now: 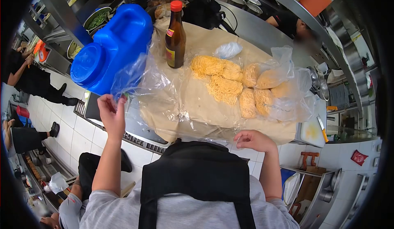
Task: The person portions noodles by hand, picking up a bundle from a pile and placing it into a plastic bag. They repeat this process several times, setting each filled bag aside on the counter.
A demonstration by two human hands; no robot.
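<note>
Seen from above, the person's two bare arms reach forward, spread wide apart. The left forearm (109, 159) extends almost straight ahead, and the left hand (113, 112) is raised at its end, its fingers (104, 101) bent with the tips near the thumb. The right forearm (271, 175) also points forward, but the right hand (256, 141) turns inward at the wrist (271, 148), nearer the torso, its fingers loosely curled toward the left.
</note>
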